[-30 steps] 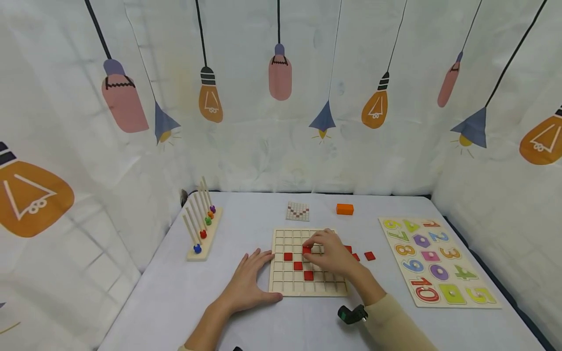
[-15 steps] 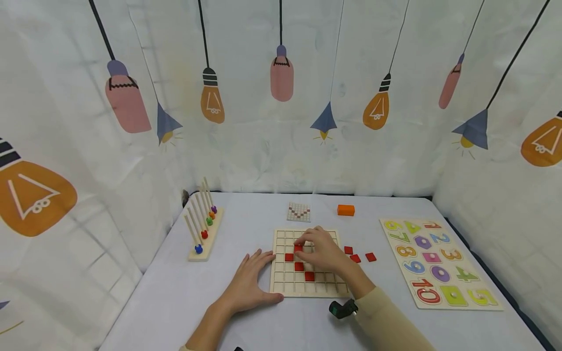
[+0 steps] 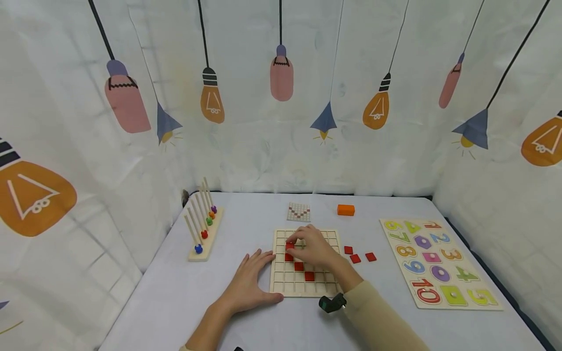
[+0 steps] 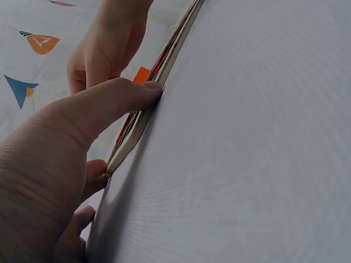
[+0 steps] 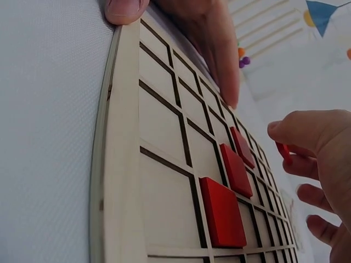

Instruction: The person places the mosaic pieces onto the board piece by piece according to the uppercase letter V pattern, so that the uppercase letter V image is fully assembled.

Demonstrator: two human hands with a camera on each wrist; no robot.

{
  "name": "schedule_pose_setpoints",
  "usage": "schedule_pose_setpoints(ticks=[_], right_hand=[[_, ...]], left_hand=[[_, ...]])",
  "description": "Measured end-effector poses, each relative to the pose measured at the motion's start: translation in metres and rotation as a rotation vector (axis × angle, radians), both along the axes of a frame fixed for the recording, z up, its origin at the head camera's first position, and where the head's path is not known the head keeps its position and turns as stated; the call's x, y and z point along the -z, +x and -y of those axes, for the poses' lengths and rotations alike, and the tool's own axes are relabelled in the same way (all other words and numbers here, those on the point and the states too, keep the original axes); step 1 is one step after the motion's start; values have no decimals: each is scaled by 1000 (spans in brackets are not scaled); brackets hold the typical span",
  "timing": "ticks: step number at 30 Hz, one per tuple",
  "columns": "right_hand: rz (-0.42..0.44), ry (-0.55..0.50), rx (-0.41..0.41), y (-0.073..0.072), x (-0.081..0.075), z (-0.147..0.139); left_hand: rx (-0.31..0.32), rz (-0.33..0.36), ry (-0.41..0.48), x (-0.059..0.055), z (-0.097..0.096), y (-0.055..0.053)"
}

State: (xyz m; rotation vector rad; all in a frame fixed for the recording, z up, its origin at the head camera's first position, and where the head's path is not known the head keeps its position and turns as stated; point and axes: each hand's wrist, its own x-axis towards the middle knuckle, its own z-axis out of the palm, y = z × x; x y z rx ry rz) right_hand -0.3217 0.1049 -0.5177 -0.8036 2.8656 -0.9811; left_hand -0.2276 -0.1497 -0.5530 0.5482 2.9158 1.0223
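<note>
A wooden grid board (image 3: 281, 285) lies on the white table, with three red square tiles (image 3: 309, 276) set diagonally in its cells. My right hand (image 3: 315, 249) pinches another red tile (image 5: 283, 152) between thumb and fingers, over the upper left of the board. In the right wrist view this tile is tipped on edge and raised off the grid. My left hand (image 3: 248, 282) rests at the board's near left corner, its thumb on the front edge and its fingers spread along the left side. In the left wrist view that thumb (image 4: 145, 94) presses against the board's edge.
Several loose items surround the board: three red tiles (image 3: 355, 259) to its right, a small pattern card (image 3: 299, 212) and an orange block (image 3: 345, 210) behind. A number puzzle board (image 3: 439, 273) lies at right; a peg stand with coloured beads (image 3: 208, 241) stands at left.
My right hand has carried the red tile leftward across the upper part of the board, from near its middle to its left side. The left hand has stayed in place.
</note>
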Motion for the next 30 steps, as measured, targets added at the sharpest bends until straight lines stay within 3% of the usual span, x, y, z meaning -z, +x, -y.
schedule_pose_setpoints(ticks=[14, 25, 30], right_hand=[[49, 36, 30, -8, 11, 19], [-35, 33, 7, -12, 21, 28], [-24, 27, 5, -12, 22, 30]], left_hand=[[-7, 40, 1, -1, 1, 1], [1, 5, -5, -1, 1, 1], [1, 1, -10, -1, 1, 1]])
